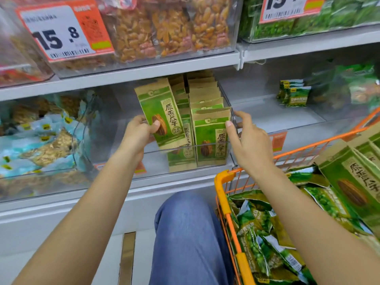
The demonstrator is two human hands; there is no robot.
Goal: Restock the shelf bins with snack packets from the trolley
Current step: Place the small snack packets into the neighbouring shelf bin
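Head view: left grip (138,132) round tilted packet (162,116).

Grey metal shelving (144,72) in tiers, orange price tags (63,30) clipped on, pale tiled floor (102,258) below

Bin (207,155) packed right; left half (123,140) open.

— Where is this?
— A shop, a supermarket aisle: white shelves (144,74) carry clear bins (205,155) of snack packets (209,138).
— What else shows it?
— Orange price tags (61,31) with barcodes, and an orange trolley (223,194) heaped with green packets.
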